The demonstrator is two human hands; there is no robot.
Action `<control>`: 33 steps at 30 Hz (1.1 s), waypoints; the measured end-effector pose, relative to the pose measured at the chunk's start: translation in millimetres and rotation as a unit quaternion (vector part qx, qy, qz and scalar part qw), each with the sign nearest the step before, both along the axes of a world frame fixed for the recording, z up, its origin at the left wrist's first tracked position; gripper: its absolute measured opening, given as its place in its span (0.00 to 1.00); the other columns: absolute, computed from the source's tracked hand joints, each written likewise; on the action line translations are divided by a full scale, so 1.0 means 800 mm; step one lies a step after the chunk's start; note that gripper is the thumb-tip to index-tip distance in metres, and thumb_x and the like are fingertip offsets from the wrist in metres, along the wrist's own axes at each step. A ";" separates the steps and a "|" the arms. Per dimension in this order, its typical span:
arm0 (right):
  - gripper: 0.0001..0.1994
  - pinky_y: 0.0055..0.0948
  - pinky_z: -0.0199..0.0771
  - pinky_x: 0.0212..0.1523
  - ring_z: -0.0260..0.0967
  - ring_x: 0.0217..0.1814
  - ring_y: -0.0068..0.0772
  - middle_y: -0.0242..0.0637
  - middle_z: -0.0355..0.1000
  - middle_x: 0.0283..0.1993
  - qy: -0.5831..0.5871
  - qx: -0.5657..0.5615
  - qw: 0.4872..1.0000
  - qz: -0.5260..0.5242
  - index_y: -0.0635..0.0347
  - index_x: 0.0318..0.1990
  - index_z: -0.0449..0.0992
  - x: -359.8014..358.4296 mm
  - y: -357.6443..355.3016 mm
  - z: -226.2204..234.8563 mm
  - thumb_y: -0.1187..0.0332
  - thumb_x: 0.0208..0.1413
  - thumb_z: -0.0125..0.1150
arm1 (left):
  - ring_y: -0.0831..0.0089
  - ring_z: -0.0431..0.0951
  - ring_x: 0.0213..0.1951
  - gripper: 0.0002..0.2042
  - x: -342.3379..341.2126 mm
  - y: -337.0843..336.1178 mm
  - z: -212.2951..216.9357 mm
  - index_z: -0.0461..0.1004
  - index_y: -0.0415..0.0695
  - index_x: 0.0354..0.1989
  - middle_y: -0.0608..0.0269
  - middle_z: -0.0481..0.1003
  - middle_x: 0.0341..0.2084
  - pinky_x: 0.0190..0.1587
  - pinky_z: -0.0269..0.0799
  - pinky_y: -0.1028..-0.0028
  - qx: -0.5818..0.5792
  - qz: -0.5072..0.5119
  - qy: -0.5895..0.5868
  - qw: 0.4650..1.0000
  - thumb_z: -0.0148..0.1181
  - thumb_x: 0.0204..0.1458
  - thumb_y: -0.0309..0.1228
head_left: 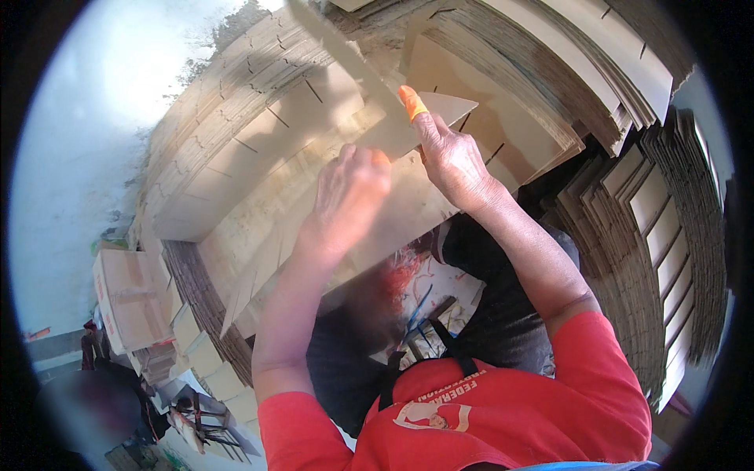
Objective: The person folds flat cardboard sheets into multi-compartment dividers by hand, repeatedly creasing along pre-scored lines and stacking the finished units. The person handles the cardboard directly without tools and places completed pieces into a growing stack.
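My right hand (452, 161) pinches a piece of brown cardboard (452, 107), with an orange cover on the raised digit. A long narrow cardboard strip (339, 49) runs from the top of the view down toward this hand. Lower and to the left, my left hand (349, 196) is smeared by motion. Its fingers are curled in, and an orange patch shows at the thumb side. What it holds, if anything, is hidden. Beneath both hands lies a pale board surface (393, 216) with cardboard on it.
Slotted cardboard stacks stand at the far left (236, 141), the far right (503, 102) and along the right side (664, 235). A taped carton (129, 298) is at the left. My legs straddle a floor scattered with coloured scraps (416, 282). A blurred dark shape is at lower left.
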State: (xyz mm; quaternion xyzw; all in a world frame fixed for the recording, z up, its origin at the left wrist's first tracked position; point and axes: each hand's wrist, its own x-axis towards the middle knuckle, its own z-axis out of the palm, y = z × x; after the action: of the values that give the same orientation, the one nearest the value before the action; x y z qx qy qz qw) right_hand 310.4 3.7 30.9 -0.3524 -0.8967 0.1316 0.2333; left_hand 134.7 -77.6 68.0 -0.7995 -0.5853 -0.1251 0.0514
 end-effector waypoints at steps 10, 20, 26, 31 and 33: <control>0.39 0.38 0.79 0.30 0.74 0.32 0.49 0.50 0.71 0.44 0.075 0.042 0.996 0.000 0.58 0.70 0.49 0.002 -0.010 -0.012 0.82 0.46 0.50 | 0.53 0.73 0.45 0.25 -0.145 0.087 -0.033 0.72 0.36 0.40 0.51 0.75 0.35 0.45 0.70 0.59 0.119 0.204 -0.007 0.972 0.75 0.38 0.39; 0.42 0.39 0.78 0.33 0.74 0.34 0.51 0.50 0.72 0.43 0.135 -0.001 0.991 0.017 0.54 0.71 0.50 -0.007 -0.018 -0.005 0.83 0.44 0.53 | 0.60 0.73 0.42 0.07 -0.205 0.139 -0.098 0.75 0.43 0.33 0.58 0.74 0.34 0.45 0.69 0.63 0.145 0.219 0.080 0.962 0.64 0.45 0.26; 0.43 0.39 0.78 0.33 0.75 0.36 0.49 0.51 0.72 0.44 0.141 0.024 0.989 0.047 0.56 0.71 0.49 -0.002 -0.018 -0.004 0.83 0.42 0.55 | 0.61 0.75 0.37 0.03 -0.201 0.122 -0.081 0.76 0.45 0.29 0.61 0.75 0.27 0.38 0.73 0.62 0.218 0.142 0.040 0.965 0.61 0.45 0.24; 0.40 0.38 0.79 0.31 0.75 0.34 0.48 0.49 0.73 0.44 0.123 0.064 0.989 0.056 0.59 0.69 0.52 -0.004 -0.014 -0.010 0.83 0.43 0.55 | 0.63 0.75 0.34 0.04 -0.176 0.098 -0.068 0.74 0.44 0.28 0.61 0.73 0.24 0.33 0.75 0.64 0.177 0.086 0.041 0.980 0.58 0.44 0.21; 0.38 0.38 0.79 0.31 0.75 0.34 0.47 0.49 0.73 0.44 0.111 0.063 0.990 0.054 0.60 0.68 0.53 -0.004 -0.015 -0.009 0.82 0.45 0.54 | 0.62 0.75 0.34 0.05 -0.166 0.092 -0.060 0.74 0.44 0.28 0.61 0.73 0.24 0.32 0.75 0.65 0.190 0.060 0.035 0.979 0.58 0.43 0.21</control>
State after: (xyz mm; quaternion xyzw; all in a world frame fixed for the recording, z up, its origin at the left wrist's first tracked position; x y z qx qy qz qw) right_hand 307.3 -8.4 23.7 -0.2716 -0.8893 0.1259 0.3458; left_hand 1.8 -3.7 20.0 -0.7425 -0.5954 -0.2031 0.2303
